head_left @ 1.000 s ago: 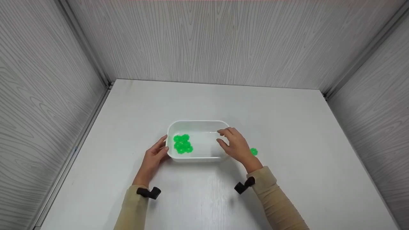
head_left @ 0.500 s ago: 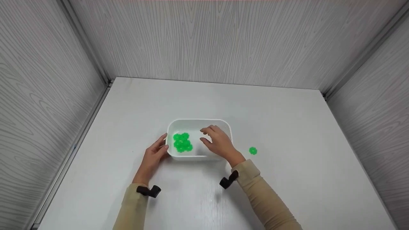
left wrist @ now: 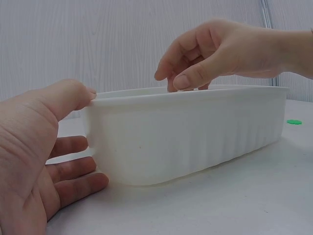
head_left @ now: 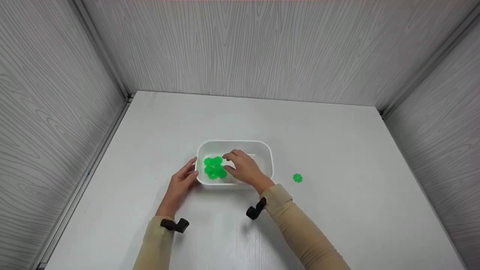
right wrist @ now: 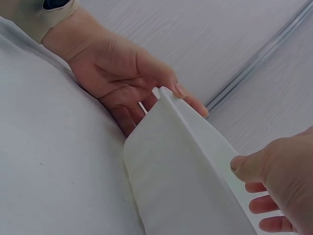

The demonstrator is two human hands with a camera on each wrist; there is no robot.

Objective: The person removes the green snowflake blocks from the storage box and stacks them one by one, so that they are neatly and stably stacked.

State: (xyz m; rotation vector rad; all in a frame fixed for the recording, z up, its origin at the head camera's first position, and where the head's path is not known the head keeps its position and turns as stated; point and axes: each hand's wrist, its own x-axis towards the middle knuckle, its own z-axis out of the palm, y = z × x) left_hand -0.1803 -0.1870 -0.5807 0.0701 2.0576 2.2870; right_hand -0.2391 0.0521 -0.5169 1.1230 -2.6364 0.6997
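Observation:
A white plastic tub with rounded corners stands upright on the table. My left hand grips its left end, the thumb on the rim and several fingers along the outer wall, as the left wrist view shows. Inside, several flat green flower-shaped pieces lie in a cluster at the left. Over the inside of the tub hovers my right hand, its thumb and fingers apart, close to the right side of that cluster. Nothing shows between those fingers. Whether the fingertips touch a piece is hidden in both wrist views.
One more green flower-shaped piece lies on the white table, to the right of the tub. Pale wood-grain panels rise behind the table and along both sides.
My right hand has moved left, from the tub's right end to beside the green cluster. The lone piece on the table now shows fully. My left hand stays at the tub's left end.

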